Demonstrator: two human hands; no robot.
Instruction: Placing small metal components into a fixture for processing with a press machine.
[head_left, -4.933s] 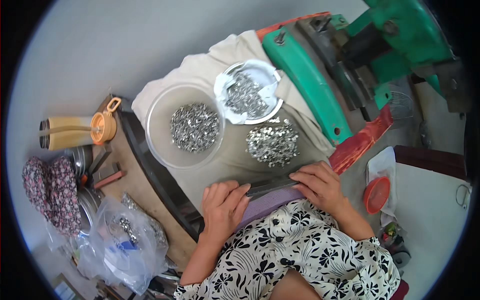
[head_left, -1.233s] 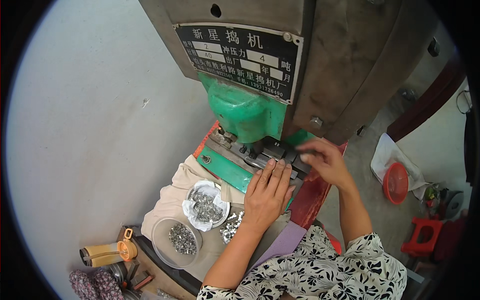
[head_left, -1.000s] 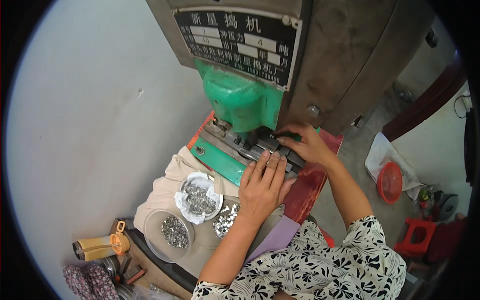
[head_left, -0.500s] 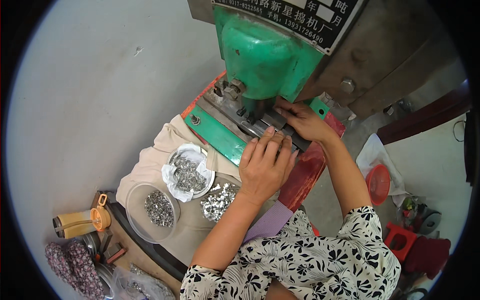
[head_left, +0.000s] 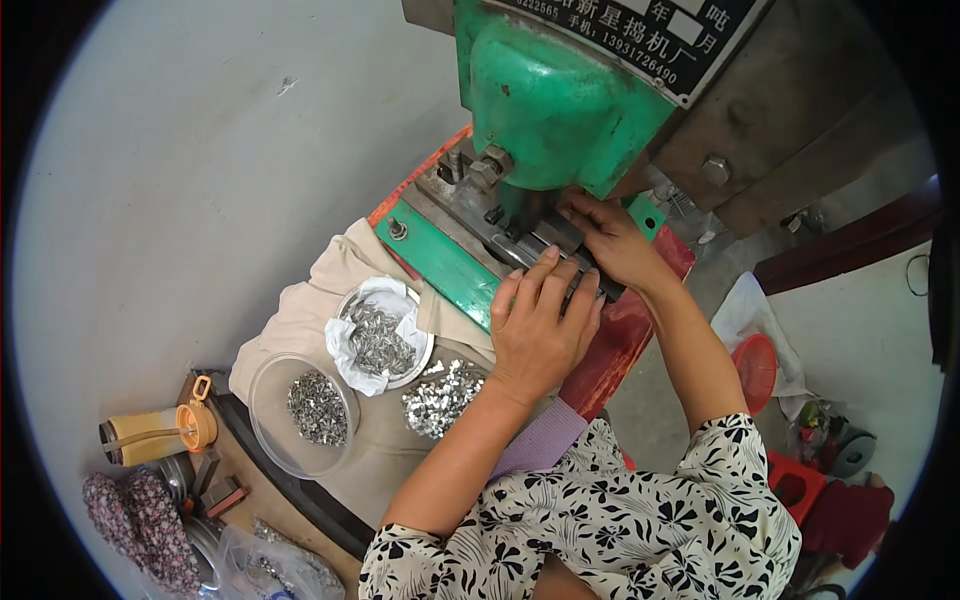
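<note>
A green press stands in front of me, its dark metal die sitting under the ram. My left hand lies with fingers stretched over the die's near edge; anything small beneath the fingertips is hidden. At the die's right side, my right hand has its fingers bent around a dark metal block, some of them out of sight. Left of my left forearm, a heap of small shiny metal pieces rests on beige cloth. Behind it, a white-lined bowl contains thin metal slivers.
A clear round tub of small metal bits stands at the left. Beyond it are a yellow bottle and a plastic bag. A green bar with a bolt crosses the press bed. On the right is a red basket.
The whole view has shifted slightly, so the press appears a little further right. Both hands remain at the die with nearly the same pose.
</note>
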